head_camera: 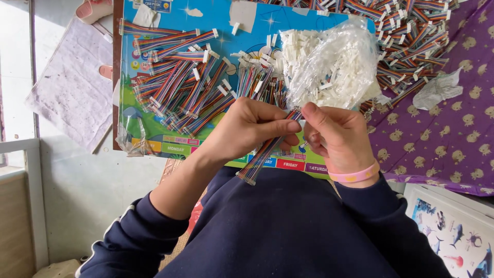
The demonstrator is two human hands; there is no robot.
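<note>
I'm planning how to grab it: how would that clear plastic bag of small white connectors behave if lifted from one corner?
The clear plastic bag of small white connectors would probably sag and shift, since its crinkled film looks thin and the loose pieces fill it unevenly. It seems light for its bulk. Its open side appears to face the pile, so pieces might spill out.

A colourful picture board with a blue sky scene and a strip of coloured day boxes along its near edge (154,146) carries most of the things. On its left half lies a heap of rainbow-striped ribbon cables with white plastic end plugs (180,87). Toward its right edge sits a clear plastic bag full of small white plastic connectors (334,64). Beyond that right edge spreads a purple cloth printed with small yellow figures (453,139), bearing another pile of rainbow ribbon cables (411,36) and a crumpled clear plastic scrap (437,90).
</note>
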